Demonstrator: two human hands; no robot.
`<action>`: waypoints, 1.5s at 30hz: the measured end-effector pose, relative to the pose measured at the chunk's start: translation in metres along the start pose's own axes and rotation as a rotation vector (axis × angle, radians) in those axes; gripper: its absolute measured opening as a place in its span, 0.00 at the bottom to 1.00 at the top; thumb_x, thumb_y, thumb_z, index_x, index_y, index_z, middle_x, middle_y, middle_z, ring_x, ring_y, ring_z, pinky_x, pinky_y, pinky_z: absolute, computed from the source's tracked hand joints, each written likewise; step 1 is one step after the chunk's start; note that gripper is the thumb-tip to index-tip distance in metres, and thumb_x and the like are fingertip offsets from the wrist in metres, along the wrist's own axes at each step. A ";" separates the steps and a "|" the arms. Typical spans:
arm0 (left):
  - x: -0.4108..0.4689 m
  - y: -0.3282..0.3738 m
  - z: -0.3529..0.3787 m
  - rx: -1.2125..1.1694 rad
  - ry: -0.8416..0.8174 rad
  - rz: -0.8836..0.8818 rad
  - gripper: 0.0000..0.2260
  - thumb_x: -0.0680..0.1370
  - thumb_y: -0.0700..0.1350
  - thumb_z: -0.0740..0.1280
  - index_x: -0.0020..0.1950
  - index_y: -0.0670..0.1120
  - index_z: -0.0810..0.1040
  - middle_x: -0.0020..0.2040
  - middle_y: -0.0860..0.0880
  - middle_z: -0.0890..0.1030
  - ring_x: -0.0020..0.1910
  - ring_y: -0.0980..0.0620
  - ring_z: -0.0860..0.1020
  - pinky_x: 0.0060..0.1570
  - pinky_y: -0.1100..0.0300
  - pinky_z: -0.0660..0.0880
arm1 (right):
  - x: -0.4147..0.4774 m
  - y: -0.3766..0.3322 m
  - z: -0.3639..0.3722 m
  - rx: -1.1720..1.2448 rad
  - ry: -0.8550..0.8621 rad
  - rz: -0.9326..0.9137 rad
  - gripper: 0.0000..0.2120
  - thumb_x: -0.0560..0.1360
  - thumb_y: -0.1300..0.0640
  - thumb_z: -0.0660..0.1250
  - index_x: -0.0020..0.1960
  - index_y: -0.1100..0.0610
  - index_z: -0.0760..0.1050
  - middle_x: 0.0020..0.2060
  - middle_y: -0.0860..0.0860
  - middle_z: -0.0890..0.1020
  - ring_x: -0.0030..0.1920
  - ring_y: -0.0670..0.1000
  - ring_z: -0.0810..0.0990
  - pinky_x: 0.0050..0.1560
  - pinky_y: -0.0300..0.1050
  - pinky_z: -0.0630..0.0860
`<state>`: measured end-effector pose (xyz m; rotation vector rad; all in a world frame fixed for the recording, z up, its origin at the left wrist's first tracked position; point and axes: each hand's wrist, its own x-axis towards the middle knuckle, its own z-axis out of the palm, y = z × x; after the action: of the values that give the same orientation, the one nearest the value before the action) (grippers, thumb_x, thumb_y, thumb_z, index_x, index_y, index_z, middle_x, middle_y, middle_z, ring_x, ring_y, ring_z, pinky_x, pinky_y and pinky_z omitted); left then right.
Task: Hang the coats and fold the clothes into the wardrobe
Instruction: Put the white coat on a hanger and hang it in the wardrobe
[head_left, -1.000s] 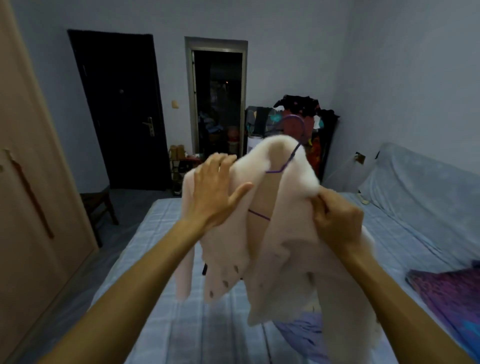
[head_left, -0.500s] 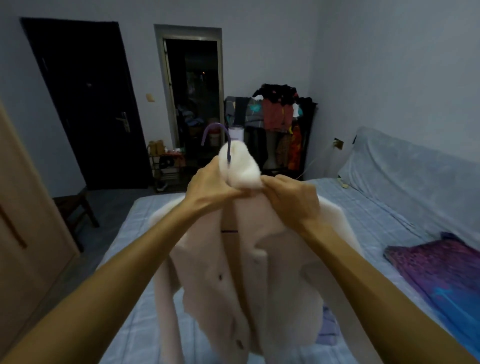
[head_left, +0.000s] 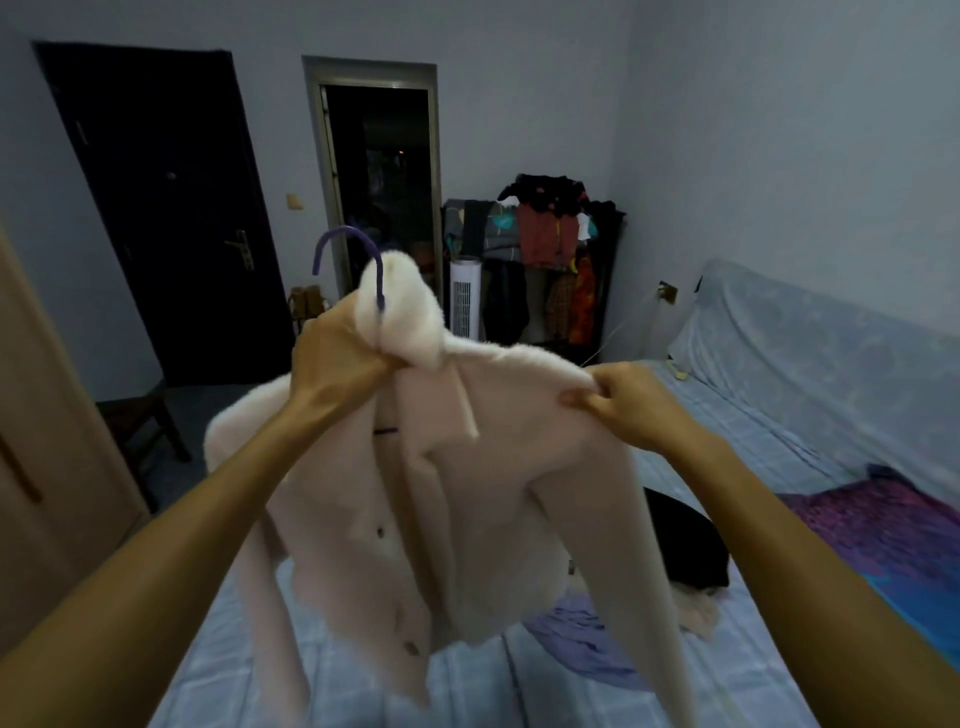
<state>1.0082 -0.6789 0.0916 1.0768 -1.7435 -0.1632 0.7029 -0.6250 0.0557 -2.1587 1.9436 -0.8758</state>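
Above the bed (head_left: 748, 447), coat (head_left: 488, 499) pinched between fingers (head_left: 577, 398)

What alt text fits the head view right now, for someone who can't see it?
Two hands hold a fluffy cream coat on a purple hanger above a blue checked bed: the left hand grips the collar below the hook, the right hand pinches a shoulder. A black garment and a lilac garment lie on the bed.

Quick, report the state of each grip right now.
Left grip: closed, holding the cream coat at its collar, just below the purple hanger hook.
Right grip: closed, pinching the cream coat's shoulder.
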 end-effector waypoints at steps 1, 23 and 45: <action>-0.001 -0.001 -0.002 0.035 0.005 0.021 0.34 0.59 0.68 0.65 0.57 0.47 0.78 0.49 0.46 0.82 0.47 0.47 0.79 0.46 0.54 0.74 | 0.002 -0.001 0.000 -0.024 -0.020 -0.005 0.15 0.74 0.43 0.67 0.43 0.55 0.81 0.34 0.49 0.82 0.35 0.48 0.79 0.35 0.47 0.73; 0.004 -0.006 0.000 -0.023 0.060 -0.254 0.13 0.63 0.56 0.67 0.39 0.49 0.80 0.38 0.48 0.82 0.40 0.46 0.80 0.42 0.50 0.79 | -0.049 0.022 0.027 -0.421 0.733 -0.725 0.09 0.79 0.57 0.63 0.56 0.57 0.79 0.24 0.51 0.72 0.22 0.51 0.69 0.22 0.43 0.67; -0.019 -0.017 -0.050 -0.091 -0.182 -0.309 0.12 0.70 0.59 0.71 0.51 0.57 0.79 0.45 0.53 0.82 0.46 0.53 0.80 0.43 0.57 0.76 | 0.008 -0.026 0.015 -0.226 0.351 -0.562 0.11 0.73 0.65 0.63 0.51 0.59 0.81 0.40 0.54 0.84 0.35 0.56 0.83 0.33 0.51 0.80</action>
<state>1.0595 -0.6566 0.0914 1.2921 -1.7010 -0.5426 0.7329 -0.6323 0.0570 -2.9342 1.6370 -1.2358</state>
